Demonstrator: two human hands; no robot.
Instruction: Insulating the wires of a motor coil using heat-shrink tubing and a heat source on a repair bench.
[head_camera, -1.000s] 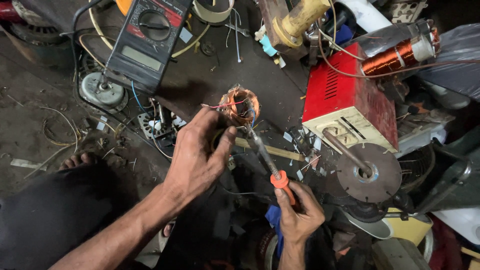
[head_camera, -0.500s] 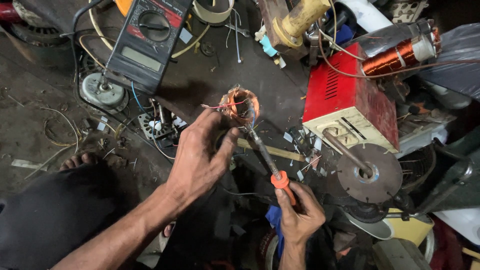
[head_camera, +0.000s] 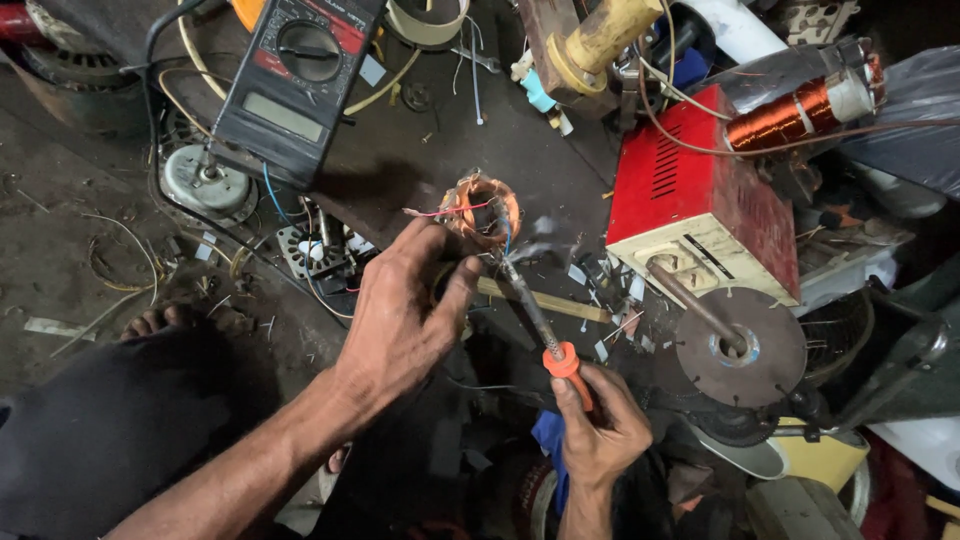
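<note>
The left hand pinches the copper coil at mid-bench. The right hand grips the soldering iron, tip at the coil. A multimeter lies near the far edge.

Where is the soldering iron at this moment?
In the head view, the soldering iron sits right of centre, its orange handle in the right hand, its tip at the copper coil that the left hand steadies.
</note>
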